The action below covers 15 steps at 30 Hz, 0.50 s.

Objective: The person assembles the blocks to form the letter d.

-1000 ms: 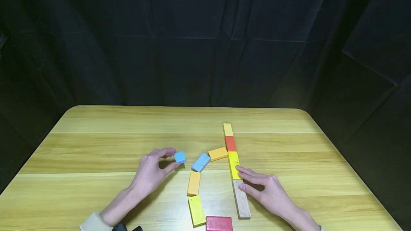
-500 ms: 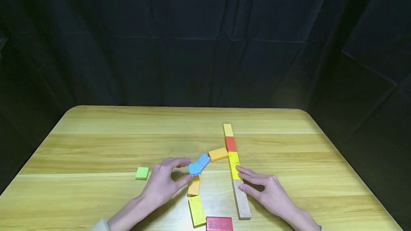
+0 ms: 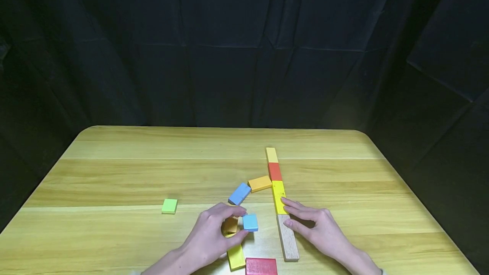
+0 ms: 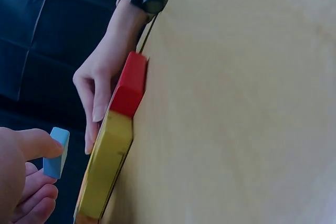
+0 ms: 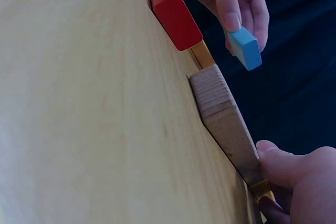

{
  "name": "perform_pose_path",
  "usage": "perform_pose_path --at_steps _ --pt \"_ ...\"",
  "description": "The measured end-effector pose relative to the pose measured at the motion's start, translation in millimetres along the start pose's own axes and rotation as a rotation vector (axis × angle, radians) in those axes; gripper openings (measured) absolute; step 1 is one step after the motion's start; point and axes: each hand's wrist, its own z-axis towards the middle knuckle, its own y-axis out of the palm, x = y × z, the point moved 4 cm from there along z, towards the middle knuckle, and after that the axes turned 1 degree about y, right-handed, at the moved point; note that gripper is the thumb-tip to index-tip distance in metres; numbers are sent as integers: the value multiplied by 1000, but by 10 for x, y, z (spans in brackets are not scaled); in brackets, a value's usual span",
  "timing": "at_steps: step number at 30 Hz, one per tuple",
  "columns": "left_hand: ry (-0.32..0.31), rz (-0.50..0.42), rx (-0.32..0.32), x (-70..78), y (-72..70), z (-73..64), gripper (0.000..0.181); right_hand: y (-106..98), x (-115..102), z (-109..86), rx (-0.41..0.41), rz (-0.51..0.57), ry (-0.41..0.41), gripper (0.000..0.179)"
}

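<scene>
My left hand [image 3: 214, 232] pinches a small light-blue block [image 3: 250, 222] between thumb and fingers, holding it above the table. The right wrist view also shows this blue block [image 5: 245, 48] apart from the other blocks. Fingers of my right hand [image 3: 318, 228] rest lightly against a straight row, touching the long yellow block [image 3: 278, 194] and the plain wooden block [image 3: 287, 239]. Beyond them the row continues with a red-orange block [image 3: 274, 171] and a pale yellow block [image 3: 271, 155]. Part of an orange block [image 3: 230, 225] is hidden behind my left hand.
A curve of blocks bends left from the row: an orange block [image 3: 259, 183], a blue block [image 3: 239, 193], the half-hidden orange one, a yellow block [image 3: 237, 258] and a red block [image 3: 261, 266]. A green block [image 3: 169, 206] lies alone on the wooden table [image 3: 114, 181].
My left hand has carried the light-blue block right and nearer to me, passing over the curve into the space inside it. The green block has come into view. The right hand stays put.
</scene>
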Motion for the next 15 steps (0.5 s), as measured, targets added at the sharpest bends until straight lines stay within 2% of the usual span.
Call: perform_pose_path --at_steps 7,15 --pt "22 -56 -62 94 111 -38 32 6 6 2 0 -4 0 39" --pt "113 -76 -111 238 248 -58 33 5 12 8 -1 -17 8 40"
